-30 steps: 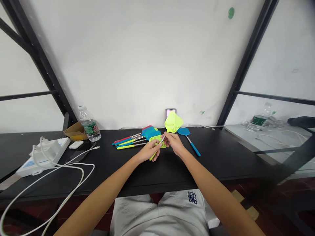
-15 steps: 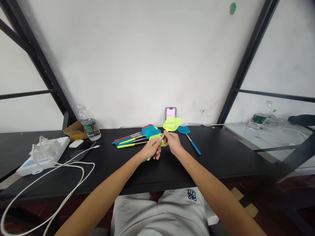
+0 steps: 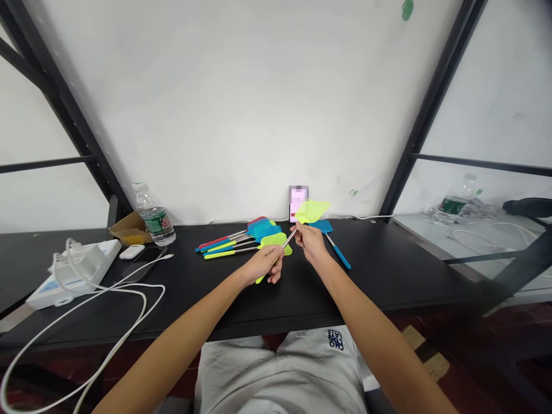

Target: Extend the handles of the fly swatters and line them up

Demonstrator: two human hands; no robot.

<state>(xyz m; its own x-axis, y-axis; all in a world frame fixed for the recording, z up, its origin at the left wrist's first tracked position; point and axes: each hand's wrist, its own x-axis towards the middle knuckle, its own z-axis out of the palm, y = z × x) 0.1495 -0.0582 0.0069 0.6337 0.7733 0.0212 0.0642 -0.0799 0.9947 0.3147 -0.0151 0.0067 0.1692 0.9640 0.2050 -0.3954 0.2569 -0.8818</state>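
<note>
A yellow-green fly swatter (image 3: pixel 313 211) is held tilted above the table by both hands, its perforated head up and to the right. My left hand (image 3: pixel 266 264) is closed around its handle, whose yellow end pokes out below the fingers. My right hand (image 3: pixel 308 240) pinches the metal rod just under the head. A length of bare rod shows between the hands. To the left lies a fanned pile of several fly swatters (image 3: pixel 260 230) in blue, red and yellow-green. Right of my right hand lies a single blue fly swatter (image 3: pixel 340 256).
A phone (image 3: pixel 296 201) leans upright against the wall. At the left are a water bottle (image 3: pixel 156 218), a cardboard box (image 3: pixel 129 227), a white earbud case (image 3: pixel 131 252), a dark phone (image 3: pixel 149 261), a power strip (image 3: pixel 73 282) and a looping white cable (image 3: pixel 144 307). Black metal frames flank the table.
My right hand has moved up and to the right with the swatter's head, away from my left hand. More metal rod shows between them now.
</note>
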